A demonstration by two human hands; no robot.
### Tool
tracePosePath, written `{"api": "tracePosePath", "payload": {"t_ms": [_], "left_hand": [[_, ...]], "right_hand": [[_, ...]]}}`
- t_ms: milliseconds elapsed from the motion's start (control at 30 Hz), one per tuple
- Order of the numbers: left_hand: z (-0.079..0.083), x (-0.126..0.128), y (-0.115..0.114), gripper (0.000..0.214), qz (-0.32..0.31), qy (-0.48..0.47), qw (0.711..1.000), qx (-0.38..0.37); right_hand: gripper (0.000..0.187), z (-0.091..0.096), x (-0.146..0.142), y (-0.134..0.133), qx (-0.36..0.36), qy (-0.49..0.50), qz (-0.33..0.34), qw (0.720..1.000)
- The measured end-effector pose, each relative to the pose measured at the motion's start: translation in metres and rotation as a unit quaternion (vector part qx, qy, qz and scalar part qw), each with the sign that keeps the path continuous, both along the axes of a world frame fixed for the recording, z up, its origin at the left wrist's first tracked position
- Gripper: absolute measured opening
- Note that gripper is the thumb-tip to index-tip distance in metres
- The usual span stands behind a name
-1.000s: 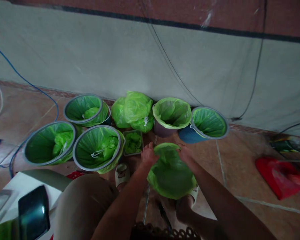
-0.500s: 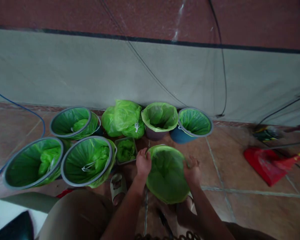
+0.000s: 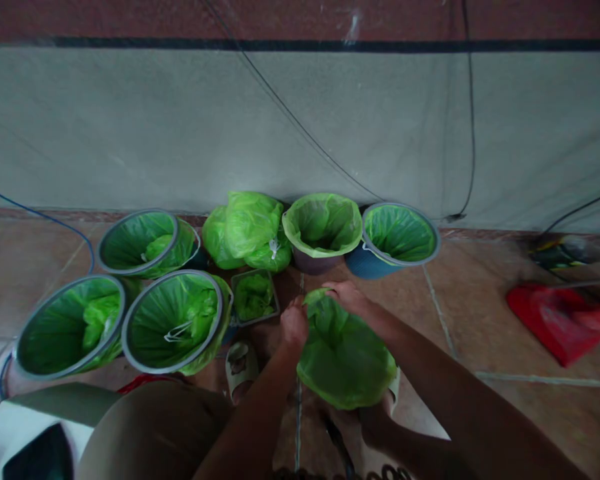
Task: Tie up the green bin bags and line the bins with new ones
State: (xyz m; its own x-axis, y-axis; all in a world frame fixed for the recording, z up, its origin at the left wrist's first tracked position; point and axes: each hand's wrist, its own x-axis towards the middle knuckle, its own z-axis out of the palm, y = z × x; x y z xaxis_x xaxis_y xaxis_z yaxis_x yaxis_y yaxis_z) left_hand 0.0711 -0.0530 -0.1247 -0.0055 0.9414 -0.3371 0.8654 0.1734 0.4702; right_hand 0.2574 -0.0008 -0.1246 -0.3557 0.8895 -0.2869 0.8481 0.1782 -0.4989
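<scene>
A thin green garbage bag spreads open between my feet, its round mouth facing up. Whatever stands beneath it is hidden. At the far left of its rim my left hand is closed on the plastic. My right hand reaches across to the far edge and pinches the bag there, close to the left hand. Between the hands the plastic is bunched and creased. Just left of my left hand sits a small square basket lined with green plastic.
Lined buckets stand at left, including a grey-rimmed bucket. Along the wall are tied green bags, a purple bucket and a blue bucket. A red dustpan lies right. A white surface holds a dark phone-like object.
My right hand has moved from the bag's right side to its far edge, near my left hand. The far rim is now gathered, and the view has shifted slightly.
</scene>
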Motion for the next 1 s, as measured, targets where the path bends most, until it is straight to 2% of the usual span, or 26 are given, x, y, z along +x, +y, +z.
{"api": "tracePosePath", "payload": {"t_ms": [100, 233, 300, 367, 467, 533, 667, 767, 833, 867, 933, 1000], "left_hand": [[-0.001, -0.001, -0.004, 0.029, 0.019, 0.018, 0.999, -0.026], [0.001, 0.0, -0.001, 0.027, 0.026, 0.028, 0.998, -0.05], [0.005, -0.002, 0.004, 0.031, 0.019, 0.018, 0.999, -0.035], [0.009, -0.007, 0.009, 0.043, 0.011, 0.006, 1.0, -0.002], [0.012, -0.019, 0.016, 0.066, 0.014, -0.015, 0.999, 0.047], [0.011, -0.026, 0.019, 0.069, 0.027, -0.035, 0.997, 0.059], [0.009, -0.029, 0.026, 0.058, 0.047, -0.072, 0.993, 0.077], [0.012, -0.021, 0.035, 0.038, 0.036, -0.085, 0.992, 0.084], [0.016, -0.011, 0.041, 0.033, 0.014, -0.071, 0.995, 0.075], [0.018, -0.006, 0.043, 0.035, 0.0, -0.057, 0.996, 0.07], [0.019, 0.004, 0.048, 0.038, -0.027, -0.03, 0.997, 0.068], [0.018, 0.013, 0.05, 0.035, -0.056, -0.016, 0.996, 0.073]], "right_hand": [[0.026, 0.001, 0.009, -0.005, -0.026, -0.006, -0.032, 0.999], [0.029, -0.001, 0.012, -0.007, -0.026, -0.037, -0.072, 0.996], [0.031, -0.004, 0.014, -0.011, -0.014, -0.053, -0.106, 0.993], [0.033, -0.008, 0.019, -0.021, -0.004, -0.073, -0.163, 0.984], [0.036, -0.013, 0.031, -0.05, -0.011, -0.111, -0.287, 0.952], [0.04, -0.018, 0.035, -0.076, -0.019, -0.124, -0.367, 0.922], [0.048, -0.025, 0.027, -0.124, -0.027, -0.1, -0.467, 0.878], [0.065, -0.021, 0.02, -0.135, 0.027, -0.085, -0.523, 0.848], [0.064, -0.011, 0.02, -0.123, 0.104, -0.077, -0.525, 0.841], [0.058, -0.005, 0.021, -0.111, 0.143, -0.068, -0.506, 0.848], [0.047, 0.005, 0.024, -0.081, 0.182, -0.023, -0.421, 0.889], [0.042, 0.012, 0.025, -0.05, 0.162, 0.019, -0.279, 0.946]]}}
